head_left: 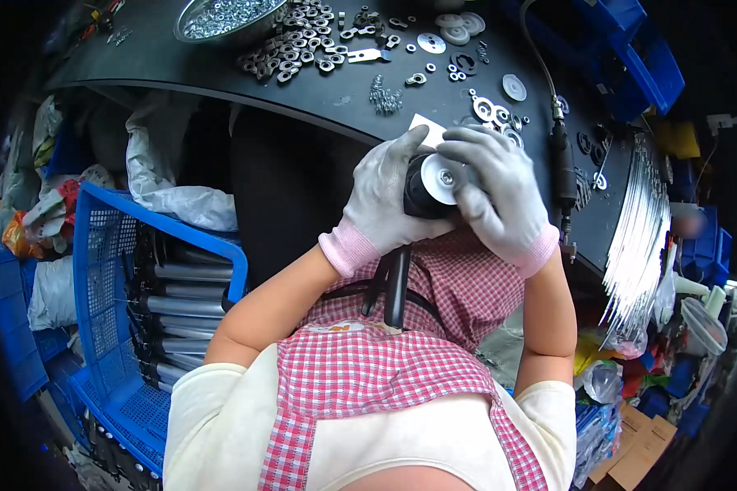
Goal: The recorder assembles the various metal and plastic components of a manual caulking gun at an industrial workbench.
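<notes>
Held in front of my apron is a round black housing (417, 199) with a pale disc (439, 177) on its upper face. A small metal fastener sits at the disc's centre. My gloved left hand (385, 188) wraps round the housing's left side, its thumb at the top. My gloved right hand (499, 184) curves over the disc from the right, thumb and fingertips at its rim. Below the housing, dark tubes (396, 286) run down toward my lap; where they join is hidden. A white flat piece (427, 128) shows just beyond my fingers.
The black table (336, 102) bears many metal fittings (299, 41), springs (385, 96), washers (485, 109) and a bowl of small hardware (229, 20). A hanging driver tool (562, 164) and thin metal rods (635, 229) are at right. A blue crate (102, 237) of tubes stands left.
</notes>
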A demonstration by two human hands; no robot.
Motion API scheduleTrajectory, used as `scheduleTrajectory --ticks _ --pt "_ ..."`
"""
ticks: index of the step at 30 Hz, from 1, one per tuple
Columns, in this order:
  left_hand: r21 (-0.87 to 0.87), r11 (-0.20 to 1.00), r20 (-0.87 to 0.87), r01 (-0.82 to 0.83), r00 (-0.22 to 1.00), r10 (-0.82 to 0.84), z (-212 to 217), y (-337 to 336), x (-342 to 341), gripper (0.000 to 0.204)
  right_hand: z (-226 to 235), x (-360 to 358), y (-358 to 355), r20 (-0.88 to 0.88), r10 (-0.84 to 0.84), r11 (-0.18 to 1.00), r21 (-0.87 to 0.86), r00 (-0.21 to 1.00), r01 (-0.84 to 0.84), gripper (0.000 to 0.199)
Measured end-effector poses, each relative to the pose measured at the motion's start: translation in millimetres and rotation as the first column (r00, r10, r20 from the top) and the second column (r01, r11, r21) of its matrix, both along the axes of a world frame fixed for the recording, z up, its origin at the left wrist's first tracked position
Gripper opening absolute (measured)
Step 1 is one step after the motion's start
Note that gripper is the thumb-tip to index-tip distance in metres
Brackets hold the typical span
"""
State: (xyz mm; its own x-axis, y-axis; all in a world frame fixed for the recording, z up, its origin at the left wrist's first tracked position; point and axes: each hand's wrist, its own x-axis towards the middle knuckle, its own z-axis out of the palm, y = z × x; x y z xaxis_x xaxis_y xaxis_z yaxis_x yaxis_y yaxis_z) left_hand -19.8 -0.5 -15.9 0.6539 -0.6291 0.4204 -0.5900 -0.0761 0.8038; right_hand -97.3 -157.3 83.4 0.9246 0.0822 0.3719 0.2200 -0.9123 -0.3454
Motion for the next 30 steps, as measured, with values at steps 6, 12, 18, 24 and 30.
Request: scheduleTrajectory --ticks 6,12,18,24,30 --pt "0.04 0.998 0.045 -0.039 0.998 0.037 1.2 0.9 -1.8 0.109 -3.2 0.1 -8.2 0.127 -0.044 0.986 0.167 0.991 0.022 0.04" --pt "0.017 0.999 0.03 -0.039 0.999 0.039 4.0 1.2 -2.0 0.107 -7.7 -4.2 -13.1 -0.018 0.078 0.997 0.011 0.997 -0.078 0.063" --pt "0.022 0.999 0.042 -0.046 0.998 0.045 1.3 1.6 -2.1 0.104 -5.4 -4.5 -4.3 0.096 -0.055 0.998 0.002 0.994 0.055 0.053" --pt "-0.027 0.999 0.045 -0.037 0.998 0.038 -0.3 -0.6 -1.4 0.106 -3.4 -2.2 -0.6 0.121 -0.072 0.997 -0.028 0.99 0.076 0.044" --pt "-0.037 0.999 -0.018 -0.008 1.0 0.007 0.3 0.8 1.7 0.107 -17.4 -27.0 -17.3 -0.093 -0.207 0.942 0.25 0.974 0.224 0.025"
